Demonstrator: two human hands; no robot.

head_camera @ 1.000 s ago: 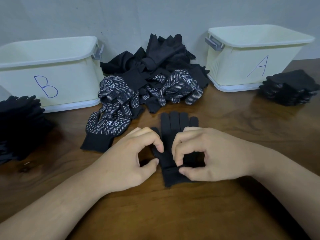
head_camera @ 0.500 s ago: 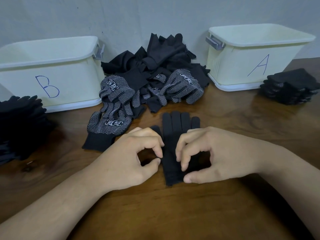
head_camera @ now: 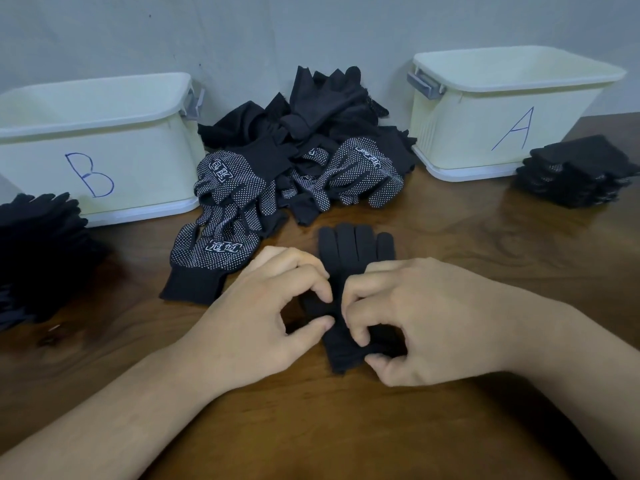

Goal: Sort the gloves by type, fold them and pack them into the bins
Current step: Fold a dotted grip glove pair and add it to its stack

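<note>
A plain black glove [head_camera: 353, 247] lies flat on the wooden table [head_camera: 346, 427], fingers pointing away from me. My left hand [head_camera: 256, 323] pinches its left edge near the cuff between thumb and fingers. My right hand [head_camera: 426, 317] pinches the cuff end on the right side. Behind the glove lies a heap of black gloves [head_camera: 304, 140], plain and white-dotted mixed. The nearest dotted glove [head_camera: 211, 251] lies just left of my left hand. Cream bin B [head_camera: 104, 147] stands at the back left, cream bin A [head_camera: 502, 109] at the back right.
A stack of folded black gloves [head_camera: 578, 171] sits on the table right of bin A. Another dark stack of gloves [head_camera: 38, 251] lies at the left edge in front of bin B. A grey wall closes the back.
Both hands have drawn closer together over the glove's cuff. The right thumb and fingers have closed tighter on the cuff end, bunching the cloth a little.
</note>
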